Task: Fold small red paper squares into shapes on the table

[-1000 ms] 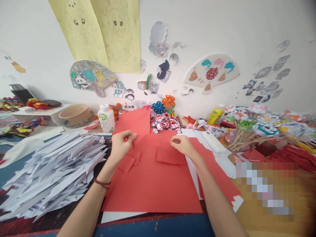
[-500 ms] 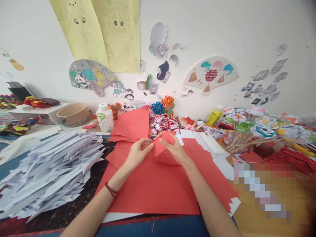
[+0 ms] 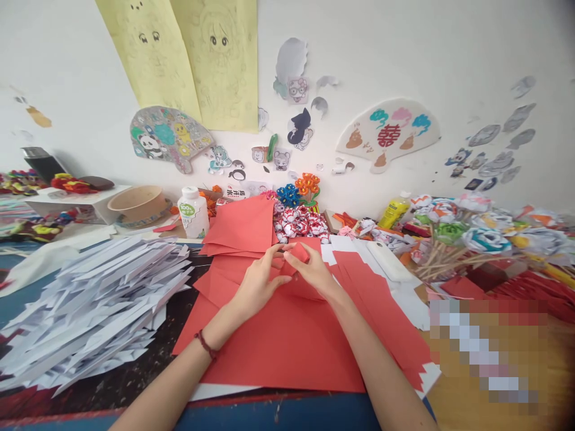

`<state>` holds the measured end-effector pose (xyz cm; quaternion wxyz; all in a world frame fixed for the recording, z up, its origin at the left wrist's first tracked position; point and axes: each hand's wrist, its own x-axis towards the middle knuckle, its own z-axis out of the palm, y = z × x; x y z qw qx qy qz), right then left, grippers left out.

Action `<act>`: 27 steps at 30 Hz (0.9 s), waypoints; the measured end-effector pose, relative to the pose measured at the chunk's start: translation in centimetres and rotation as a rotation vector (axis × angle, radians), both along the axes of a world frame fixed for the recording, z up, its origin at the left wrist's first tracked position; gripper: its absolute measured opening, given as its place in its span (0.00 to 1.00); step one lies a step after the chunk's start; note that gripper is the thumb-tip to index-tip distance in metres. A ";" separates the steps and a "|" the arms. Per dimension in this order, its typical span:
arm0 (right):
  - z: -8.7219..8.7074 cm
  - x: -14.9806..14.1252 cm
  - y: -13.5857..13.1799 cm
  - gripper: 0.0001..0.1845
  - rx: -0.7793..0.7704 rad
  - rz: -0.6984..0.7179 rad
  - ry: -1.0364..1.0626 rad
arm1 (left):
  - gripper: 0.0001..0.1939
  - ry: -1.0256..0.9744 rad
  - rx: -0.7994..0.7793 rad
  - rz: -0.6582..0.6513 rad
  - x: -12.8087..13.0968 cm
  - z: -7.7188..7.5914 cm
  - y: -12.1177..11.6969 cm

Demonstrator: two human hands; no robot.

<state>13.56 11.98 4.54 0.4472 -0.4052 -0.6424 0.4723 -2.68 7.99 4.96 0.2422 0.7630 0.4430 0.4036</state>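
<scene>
A small piece of red paper (image 3: 300,251) is pinched between my two hands above a large red sheet (image 3: 278,347) that lies flat on the table. My left hand (image 3: 260,278) has its fingers closed on the piece's left side. My right hand (image 3: 309,269) grips its right side, fingers pressed together. The hands touch each other at the fingertips. More red sheets (image 3: 240,230) are stacked just behind them.
A big heap of folded white paper strips (image 3: 94,299) fills the left. A white bottle (image 3: 193,212) and a paper bowl (image 3: 137,203) stand at the back left. Paper flowers on sticks (image 3: 467,230) crowd the right, and a yellow bottle (image 3: 393,209) stands behind.
My hands, spread apart on the red sheets a second ago, have come together at the middle and lifted a small red piece, now folded tighter between the fingertips.
</scene>
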 end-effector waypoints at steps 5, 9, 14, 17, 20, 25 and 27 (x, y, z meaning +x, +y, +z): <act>0.0 0.4 0.1 0.25 -0.046 0.078 0.053 | 0.30 -0.018 -0.005 -0.056 -0.2 0.6 0.0; 0.2 0.8 0.1 0.27 -0.056 0.192 0.091 | 0.26 -0.033 -0.011 -0.052 -0.7 0.2 0.5; 0.3 1.3 0.3 0.31 -0.062 0.251 0.104 | 0.22 -0.060 -0.031 -0.068 -1.2 -0.4 1.0; 0.4 1.6 0.4 0.30 -0.064 0.255 0.100 | 0.19 -0.061 -0.043 -0.095 -1.4 -0.5 1.0; 0.5 1.7 0.3 0.31 -0.058 0.254 0.092 | 0.18 -0.044 -0.040 -0.102 -1.6 -0.4 1.1; 0.6 1.6 0.2 0.31 -0.097 0.259 0.095 | 0.18 0.024 -0.007 -0.079 -1.6 -0.3 1.0; 0.6 1.5 0.2 0.32 -0.116 0.267 0.110 | 0.16 0.061 0.016 -0.053 -1.5 -0.3 1.0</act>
